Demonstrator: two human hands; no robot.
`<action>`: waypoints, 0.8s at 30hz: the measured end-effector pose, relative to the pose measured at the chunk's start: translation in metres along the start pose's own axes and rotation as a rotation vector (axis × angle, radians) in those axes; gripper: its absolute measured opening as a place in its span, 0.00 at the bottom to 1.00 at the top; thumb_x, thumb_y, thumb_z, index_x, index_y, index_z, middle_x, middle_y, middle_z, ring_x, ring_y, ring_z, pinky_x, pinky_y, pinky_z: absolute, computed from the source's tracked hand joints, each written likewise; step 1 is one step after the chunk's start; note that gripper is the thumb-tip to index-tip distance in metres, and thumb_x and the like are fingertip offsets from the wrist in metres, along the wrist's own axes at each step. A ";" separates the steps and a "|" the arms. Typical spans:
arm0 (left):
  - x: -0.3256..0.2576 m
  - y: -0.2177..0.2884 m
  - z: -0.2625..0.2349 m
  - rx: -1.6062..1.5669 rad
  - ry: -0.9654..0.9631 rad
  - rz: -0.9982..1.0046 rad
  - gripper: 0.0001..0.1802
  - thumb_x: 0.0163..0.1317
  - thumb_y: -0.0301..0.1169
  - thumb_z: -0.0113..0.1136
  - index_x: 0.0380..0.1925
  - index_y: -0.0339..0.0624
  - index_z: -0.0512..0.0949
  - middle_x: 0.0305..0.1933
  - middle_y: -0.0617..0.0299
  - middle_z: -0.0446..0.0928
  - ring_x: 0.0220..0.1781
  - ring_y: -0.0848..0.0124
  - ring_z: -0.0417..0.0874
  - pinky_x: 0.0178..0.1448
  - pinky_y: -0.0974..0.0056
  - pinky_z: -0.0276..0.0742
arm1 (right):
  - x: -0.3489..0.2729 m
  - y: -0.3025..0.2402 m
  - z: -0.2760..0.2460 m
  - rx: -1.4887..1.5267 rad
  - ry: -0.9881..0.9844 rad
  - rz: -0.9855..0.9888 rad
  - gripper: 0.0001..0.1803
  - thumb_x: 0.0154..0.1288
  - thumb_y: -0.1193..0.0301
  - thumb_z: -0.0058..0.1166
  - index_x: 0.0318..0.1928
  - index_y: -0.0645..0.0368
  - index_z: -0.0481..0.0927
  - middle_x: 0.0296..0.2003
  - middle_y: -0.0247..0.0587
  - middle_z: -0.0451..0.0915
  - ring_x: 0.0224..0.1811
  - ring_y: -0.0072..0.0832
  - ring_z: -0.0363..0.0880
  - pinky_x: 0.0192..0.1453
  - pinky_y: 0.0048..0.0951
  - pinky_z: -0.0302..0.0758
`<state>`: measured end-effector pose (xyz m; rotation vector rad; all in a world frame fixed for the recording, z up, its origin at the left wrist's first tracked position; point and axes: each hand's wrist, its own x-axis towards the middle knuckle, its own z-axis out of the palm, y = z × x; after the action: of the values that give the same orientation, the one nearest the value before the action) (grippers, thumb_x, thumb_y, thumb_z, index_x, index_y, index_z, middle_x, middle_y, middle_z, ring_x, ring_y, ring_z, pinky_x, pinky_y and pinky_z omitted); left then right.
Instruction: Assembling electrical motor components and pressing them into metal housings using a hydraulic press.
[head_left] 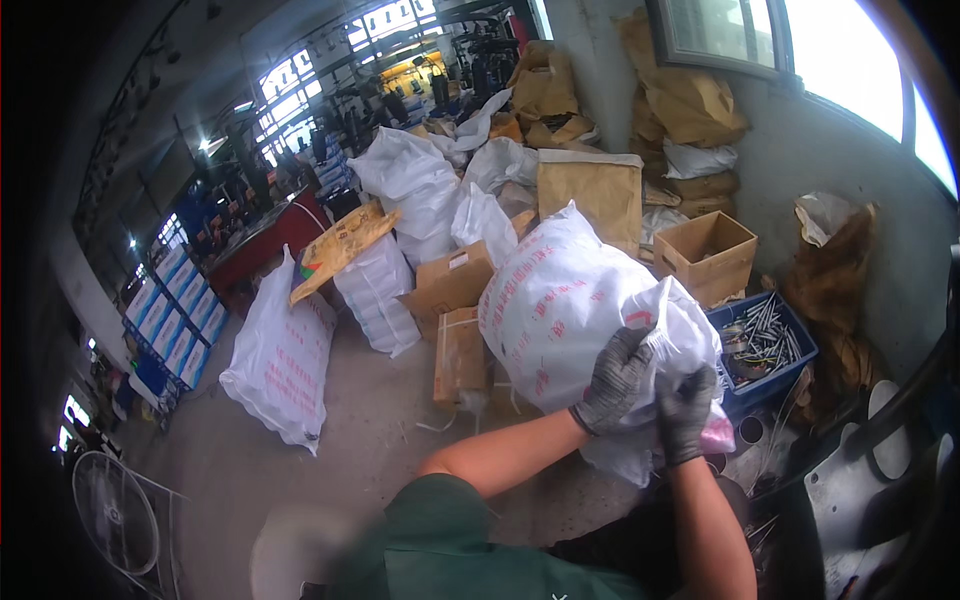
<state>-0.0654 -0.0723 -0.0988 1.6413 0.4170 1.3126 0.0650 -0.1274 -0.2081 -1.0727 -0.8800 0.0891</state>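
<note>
A large, full white woven sack [565, 305] with red print lies tilted in front of me, its gathered end toward my body. My left hand [615, 378], in a grey work glove, is closed on the white fabric near that end. Close beside it, my right hand [686, 412], gloved alike, grips the bunched mouth of the same sack. The fingertips of both hands are partly hidden by folds. A pinkish patch of the sack [717, 430] shows below my right hand.
At right stands a blue crate [765, 350] of metal rods, with an open cardboard box [706, 258] behind it. Another white sack [285, 360] stands at left. Cartons [462, 355] and more sacks crowd the middle; a fan [115, 512] is at lower left.
</note>
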 end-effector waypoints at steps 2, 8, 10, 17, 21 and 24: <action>0.003 -0.005 -0.019 0.136 0.008 0.141 0.14 0.77 0.27 0.53 0.57 0.34 0.79 0.50 0.56 0.82 0.53 0.64 0.82 0.61 0.58 0.76 | -0.002 -0.060 0.009 -0.202 -0.180 0.011 0.31 0.60 0.75 0.69 0.62 0.65 0.71 0.55 0.54 0.75 0.57 0.42 0.77 0.62 0.41 0.77; -0.014 0.026 -0.038 0.076 -0.493 0.498 0.20 0.75 0.32 0.55 0.65 0.43 0.78 0.53 0.50 0.81 0.54 0.55 0.82 0.63 0.54 0.75 | -0.011 -0.003 0.013 -0.558 -0.516 -0.349 0.27 0.66 0.63 0.60 0.62 0.62 0.76 0.57 0.56 0.80 0.59 0.52 0.78 0.65 0.51 0.74; -0.026 0.031 -0.038 0.136 -0.548 0.517 0.21 0.72 0.30 0.57 0.64 0.43 0.78 0.49 0.49 0.79 0.49 0.50 0.81 0.58 0.52 0.76 | -0.006 0.084 -0.004 -0.278 -0.427 0.172 0.25 0.68 0.56 0.54 0.60 0.56 0.80 0.59 0.51 0.80 0.62 0.47 0.78 0.72 0.42 0.70; -0.037 0.041 -0.041 0.551 -0.196 0.426 0.24 0.61 0.27 0.65 0.59 0.46 0.80 0.40 0.53 0.76 0.40 0.55 0.78 0.53 0.51 0.74 | 0.053 0.158 -0.048 -0.798 -0.444 0.164 0.21 0.69 0.63 0.54 0.60 0.54 0.79 0.57 0.51 0.81 0.58 0.47 0.80 0.66 0.46 0.73; -0.074 0.041 -0.039 0.365 -0.502 0.640 0.20 0.63 0.29 0.62 0.56 0.41 0.80 0.45 0.51 0.78 0.44 0.56 0.80 0.55 0.50 0.76 | 0.039 0.094 -0.021 0.681 -0.070 0.876 0.22 0.73 0.67 0.53 0.65 0.55 0.71 0.53 0.37 0.79 0.54 0.30 0.80 0.56 0.36 0.80; -0.072 -0.044 -0.001 1.009 -0.714 0.906 0.17 0.65 0.29 0.56 0.51 0.34 0.81 0.53 0.45 0.80 0.53 0.52 0.82 0.65 0.49 0.75 | 0.051 0.063 -0.075 0.078 -0.463 0.211 0.18 0.75 0.70 0.49 0.62 0.55 0.74 0.52 0.38 0.80 0.57 0.33 0.80 0.66 0.47 0.77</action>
<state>-0.0798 -0.1045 -0.1752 3.2426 -0.2127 0.9884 0.1697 -0.1263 -0.2417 -1.0863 -1.1627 0.5613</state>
